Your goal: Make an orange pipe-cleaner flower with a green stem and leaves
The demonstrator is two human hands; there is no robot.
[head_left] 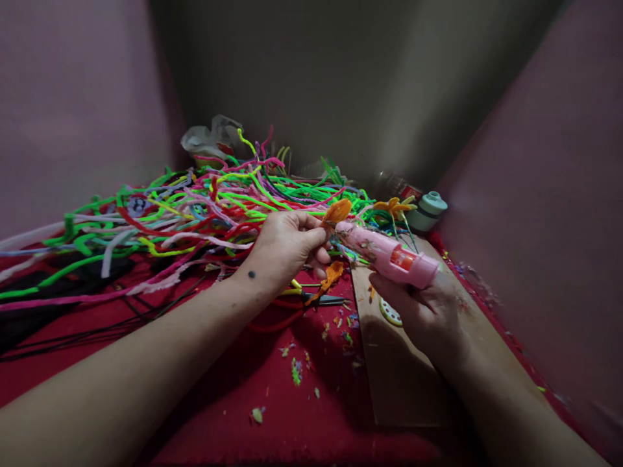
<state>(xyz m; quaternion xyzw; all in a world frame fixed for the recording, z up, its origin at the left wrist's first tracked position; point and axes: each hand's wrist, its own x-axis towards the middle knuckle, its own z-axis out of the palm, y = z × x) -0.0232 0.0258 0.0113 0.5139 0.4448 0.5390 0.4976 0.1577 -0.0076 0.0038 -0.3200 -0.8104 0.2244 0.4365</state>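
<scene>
My left hand pinches a fuzzy orange petal between thumb and fingertips. My right hand is wrapped around a pink hot glue gun, whose strand-covered tip points left and meets or nearly meets the petal's base. Just below my left fingers is another fuzzy orange piece; whether it hangs or lies there I cannot tell. Beneath it, a cutting tool with pointed metal blades lies on the red cloth. An orange pipe-cleaner flower stands behind the glue gun.
Many-coloured pipe cleaners are heaped across the back and left. A cardboard sheet lies under my right hand, with a round holed disc on it. A pale green bottle stands at the back right. Fuzz scraps dot the red cloth.
</scene>
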